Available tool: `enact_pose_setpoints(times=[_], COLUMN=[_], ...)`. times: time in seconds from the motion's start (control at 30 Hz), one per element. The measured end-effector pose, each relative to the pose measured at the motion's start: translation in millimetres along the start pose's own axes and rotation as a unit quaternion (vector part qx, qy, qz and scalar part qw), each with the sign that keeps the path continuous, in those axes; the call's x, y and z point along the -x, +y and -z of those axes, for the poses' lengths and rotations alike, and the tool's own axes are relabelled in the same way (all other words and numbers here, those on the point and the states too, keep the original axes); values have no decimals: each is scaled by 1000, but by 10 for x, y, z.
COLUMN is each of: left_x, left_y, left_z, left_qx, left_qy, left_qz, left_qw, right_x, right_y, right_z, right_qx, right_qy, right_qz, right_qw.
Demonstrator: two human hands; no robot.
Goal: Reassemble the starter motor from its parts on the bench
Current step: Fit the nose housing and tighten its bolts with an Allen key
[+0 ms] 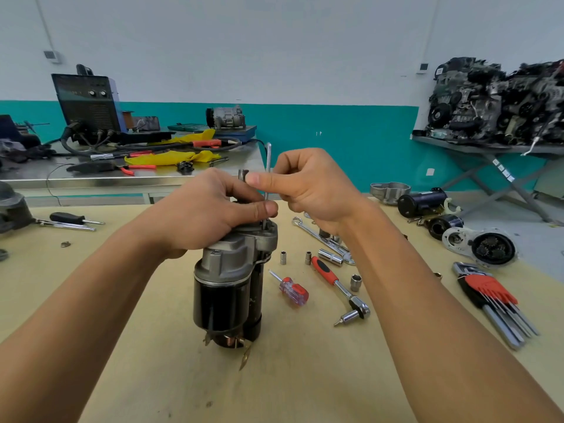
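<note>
The starter motor (227, 288) stands upright at the middle of the wooden bench (122, 346), black cylinders below and a grey cast housing on top. My left hand (210, 212) grips the top of the housing. My right hand (308, 184) pinches a thin L-shaped hex key (268, 157) that stands vertically, its lower end at the housing's top right corner. The tip is hidden behind my left thumb. A short metal shaft end (243, 173) pokes up between my hands.
Right of the motor lie a red-handled screwdriver (291, 288), a ratchet (340, 288), several sockets (331, 257), a spanner (317, 236) and a hex key set (494, 303). Another motor's parts (479, 244) sit at the far right. A black-handled screwdriver (71, 218) lies at the left.
</note>
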State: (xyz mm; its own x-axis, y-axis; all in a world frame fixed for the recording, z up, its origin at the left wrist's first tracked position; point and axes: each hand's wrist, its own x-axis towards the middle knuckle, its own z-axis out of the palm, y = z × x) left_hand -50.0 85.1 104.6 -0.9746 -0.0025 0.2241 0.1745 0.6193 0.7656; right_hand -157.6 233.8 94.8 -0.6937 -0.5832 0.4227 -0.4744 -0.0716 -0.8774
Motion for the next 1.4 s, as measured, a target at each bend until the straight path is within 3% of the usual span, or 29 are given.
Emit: enact_pose_setpoints(times=[0.2,0.43,0.67,0.87,1.13,1.3,1.4], left_x=[0,4,0,2,-16,-17,-24], left_y=[1,7,6,8,-15,-13,-26], left_z=[6,11,7,8,6,3,8], left_qx=[2,-8,-4,-6,-5,0,-1], left_qy=[-6,-8,-9,-9,-7,-8,-8], left_qz=[0,2,6,5,2,1,2], left_qw=[1000,1000,1000,1000,1000,1000,1000], right_x=[30,5,37,13,42,4,4], right_y=[-24,15,-33,0,-45,-17,-13], right_z=[95,-38,81,-31,118,-51,-45], right_qx=[-47,25,-37,-5,-63,-15,0], right_qy=[-112,-7,-114,-18,-106,-9,0], right_qz=[-33,9,-29,-18,-36,-17,-16], right_qw=[992,1000,992,1000,992,1000,1000])
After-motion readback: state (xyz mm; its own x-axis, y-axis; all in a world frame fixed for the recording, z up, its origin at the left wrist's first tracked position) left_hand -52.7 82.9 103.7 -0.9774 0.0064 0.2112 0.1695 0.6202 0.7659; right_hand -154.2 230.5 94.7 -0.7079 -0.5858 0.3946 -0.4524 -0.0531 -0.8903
